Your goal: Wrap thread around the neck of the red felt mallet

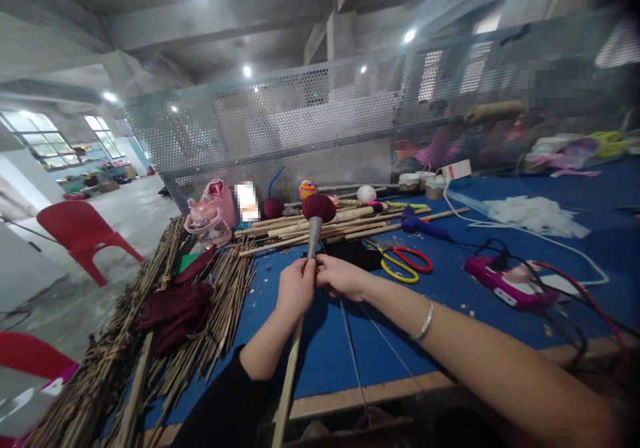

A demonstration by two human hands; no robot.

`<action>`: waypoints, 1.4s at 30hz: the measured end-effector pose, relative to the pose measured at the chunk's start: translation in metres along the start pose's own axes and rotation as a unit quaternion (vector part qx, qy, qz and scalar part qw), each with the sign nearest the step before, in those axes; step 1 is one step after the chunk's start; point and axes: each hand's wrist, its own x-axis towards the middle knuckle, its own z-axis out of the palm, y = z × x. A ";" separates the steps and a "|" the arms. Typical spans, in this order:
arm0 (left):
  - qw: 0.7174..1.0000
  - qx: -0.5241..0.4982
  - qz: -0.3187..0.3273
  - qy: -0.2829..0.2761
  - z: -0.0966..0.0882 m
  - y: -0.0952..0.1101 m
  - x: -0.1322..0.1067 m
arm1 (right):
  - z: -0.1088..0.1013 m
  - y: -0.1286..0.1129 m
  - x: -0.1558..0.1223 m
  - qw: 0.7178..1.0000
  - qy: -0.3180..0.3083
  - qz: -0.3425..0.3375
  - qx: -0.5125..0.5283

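Pale wooden stick [287, 389], slanting up over the blue tabletop [440, 311], topped by a tapered grey wrapped neck [315, 235] and a bulbous dark-red head [319, 207]. Thin pale strands [351, 341], stretched between near table edge and right hand. Long bundles of slender brown twigs [115, 341] at left, crumpled maroon cloth [176, 308] on top. Left hand [295, 286], closed round the stick at the lower end of the neck. Right hand [343, 277], fingers curled in, just beside the left; exact hold impossible to tell. Magenta power strip [500, 287] at right. Scissors with yellow and red handles [400, 277], near black cloth [357, 255]. Beyond: blue glue gun [425, 227], loose pale peeled sticks [330, 225], heap of white fluffy material [535, 215]. Farther: multicoloured ball [307, 189], white ball [367, 193], perforated grey metal screen [280, 135].
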 end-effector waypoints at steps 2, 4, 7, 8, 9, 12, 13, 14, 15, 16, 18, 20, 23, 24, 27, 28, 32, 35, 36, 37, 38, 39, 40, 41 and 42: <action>1.000 -0.010 -0.003 0.001 0.002 -0.002 0.000 | -0.003 -0.001 0.000 0.999 0.031 0.002 -0.032; 0.998 -0.052 -0.030 -0.001 0.004 -0.004 0.001 | -0.007 -0.002 0.000 0.998 0.056 -0.015 -0.029; 0.982 -0.163 -0.100 -0.003 0.007 -0.005 0.003 | -0.010 0.000 0.001 0.998 0.034 -0.039 0.030; 0.972 -0.200 -0.122 -0.001 0.008 -0.003 0.004 | -0.011 0.002 0.001 0.998 0.009 -0.045 0.050; 0.962 -0.234 -0.140 0.000 0.008 -0.002 0.004 | -0.012 0.005 0.002 0.996 -0.019 -0.054 0.067; 0.938 -0.308 -0.159 -0.004 0.007 0.007 0.002 | -0.015 0.013 0.003 0.988 -0.067 -0.084 0.113; 0.932 -0.325 -0.158 -0.008 0.006 0.009 0.001 | -0.016 0.015 0.004 0.986 -0.071 -0.087 0.126; 0.928 -0.337 -0.156 -0.015 0.006 0.011 0.000 | -0.017 0.016 0.004 0.984 -0.073 -0.089 0.135; 0.926 -0.345 -0.153 -0.022 0.007 0.013 -0.002 | -0.018 0.017 0.004 0.983 -0.072 -0.090 0.140; 0.924 -0.349 -0.151 -0.027 0.007 0.014 -0.003 | -0.019 0.016 0.003 0.983 -0.070 -0.094 0.140; 0.926 -0.345 -0.149 -0.030 0.008 0.014 -0.003 | -0.018 0.013 0.000 0.983 -0.069 -0.113 0.125; 0.931 -0.330 -0.152 -0.025 0.009 0.013 -0.003 | -0.016 0.010 -0.004 0.980 -0.080 -0.146 0.110; 0.935 -0.316 -0.161 -0.022 0.009 0.012 -0.003 | -0.014 0.008 -0.007 0.975 -0.094 -0.167 0.107; 0.935 -0.314 -0.161 -0.021 0.009 0.012 -0.004 | -0.014 0.010 -0.007 0.978 -0.089 -0.154 0.112; 0.933 -0.325 -0.153 -0.029 0.009 0.014 -0.007 | -0.018 0.015 -0.004 0.984 -0.083 -0.075 0.138; 0.929 -0.336 -0.152 -0.035 0.010 0.014 -0.008 | -0.020 0.017 -0.003 0.983 -0.092 -0.055 0.150; 0.902 -0.389 -0.180 -0.056 0.016 0.015 -0.012 | -0.024 0.017 -0.002 0.972 -0.140 -0.046 0.181; 0.896 -0.395 -0.194 -0.060 0.020 0.015 -0.013 | -0.024 0.012 -0.005 0.973 -0.130 -0.053 0.184; 0.900 -0.386 -0.196 -0.056 0.021 0.015 -0.012 | -0.024 0.010 -0.005 0.975 -0.114 -0.060 0.179; 0.907 -0.371 -0.196 -0.045 0.021 0.014 -0.012 | -0.025 0.009 -0.006 0.979 -0.092 -0.069 0.171; 0.917 -0.348 -0.192 -0.037 0.022 0.014 -0.012 | -0.027 0.007 -0.006 0.982 -0.066 -0.077 0.162; 0.929 -0.318 -0.185 -0.030 0.022 0.013 -0.011 | -0.028 0.006 -0.006 0.984 -0.040 -0.081 0.154; 0.943 -0.282 -0.175 -0.024 0.021 0.012 -0.010 | -0.030 0.005 -0.006 0.985 -0.015 -0.084 0.149; 0.956 -0.244 -0.165 -0.020 0.021 0.011 -0.010 | -0.032 0.004 -0.005 0.986 0.005 -0.085 0.145; 0.966 -0.208 -0.154 -0.018 0.020 0.010 -0.010 | -0.034 0.004 -0.005 0.986 0.017 -0.084 0.144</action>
